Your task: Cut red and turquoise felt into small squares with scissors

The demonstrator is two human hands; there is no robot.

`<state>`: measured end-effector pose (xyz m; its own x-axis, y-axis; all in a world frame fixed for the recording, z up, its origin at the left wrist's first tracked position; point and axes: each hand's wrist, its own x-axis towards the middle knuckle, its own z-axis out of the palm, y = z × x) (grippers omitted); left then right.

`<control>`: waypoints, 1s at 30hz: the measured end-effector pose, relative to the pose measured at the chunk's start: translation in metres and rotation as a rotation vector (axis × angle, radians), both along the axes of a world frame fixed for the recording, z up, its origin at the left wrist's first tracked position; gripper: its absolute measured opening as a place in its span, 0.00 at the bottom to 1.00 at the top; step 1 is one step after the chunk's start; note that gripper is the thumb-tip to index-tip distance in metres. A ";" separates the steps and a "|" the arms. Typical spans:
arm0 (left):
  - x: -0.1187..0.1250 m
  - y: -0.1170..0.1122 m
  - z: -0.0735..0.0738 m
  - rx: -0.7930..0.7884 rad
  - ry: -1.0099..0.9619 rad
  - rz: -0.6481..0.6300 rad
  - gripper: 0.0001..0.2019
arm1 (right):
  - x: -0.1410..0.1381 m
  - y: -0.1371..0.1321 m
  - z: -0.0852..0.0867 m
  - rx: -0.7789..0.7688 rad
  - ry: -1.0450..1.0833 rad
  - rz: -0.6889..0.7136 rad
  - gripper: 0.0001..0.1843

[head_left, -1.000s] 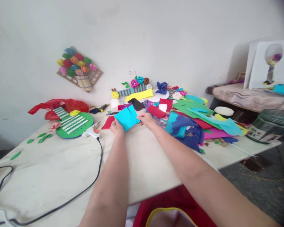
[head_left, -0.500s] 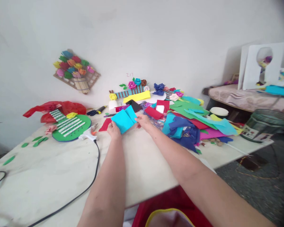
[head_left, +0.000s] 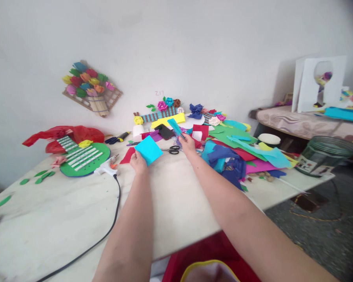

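Note:
My left hand (head_left: 138, 161) pinches a square of light blue paper (head_left: 148, 150) by its lower corner, just above the table. Further back and to the right, my right hand (head_left: 188, 142) grips a second, narrower light blue piece (head_left: 175, 127) that stands up edge-on. The two pieces are apart. Black-handled scissors (head_left: 173, 149) lie on the table between my hands. A red paper scrap (head_left: 127, 156) lies just left of my left hand.
A heap of coloured paper (head_left: 241, 150) covers the table's right side. A glue gun (head_left: 106, 168) with a black cord (head_left: 101, 235) lies left, beside a green round craft (head_left: 84, 158) and red plastic bag (head_left: 63, 135). Paper flowers (head_left: 169, 105) line the wall.
The light blue paper held by both hands is now two pieces. My right hand has carried one piece up and to the right. The scissors beneath have come into view.

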<state>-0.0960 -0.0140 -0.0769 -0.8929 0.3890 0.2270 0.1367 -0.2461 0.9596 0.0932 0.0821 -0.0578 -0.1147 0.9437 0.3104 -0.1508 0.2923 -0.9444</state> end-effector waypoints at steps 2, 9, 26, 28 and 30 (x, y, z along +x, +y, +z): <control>-0.001 0.001 -0.002 0.039 0.007 -0.019 0.18 | 0.005 0.000 -0.002 0.131 -0.201 -0.127 0.26; 0.001 0.002 -0.001 0.006 0.016 -0.083 0.19 | 0.014 -0.008 -0.009 0.126 -1.166 -0.273 0.31; 0.003 0.003 -0.003 -0.016 0.094 -0.238 0.19 | 0.016 -0.018 -0.005 0.285 -1.147 -0.398 0.24; 0.002 0.003 -0.003 -0.034 0.105 -0.260 0.19 | 0.017 -0.016 -0.005 0.217 -1.044 -0.383 0.27; 0.003 0.003 -0.002 -0.058 0.111 -0.289 0.18 | 0.019 -0.011 -0.006 0.182 -0.923 -0.356 0.29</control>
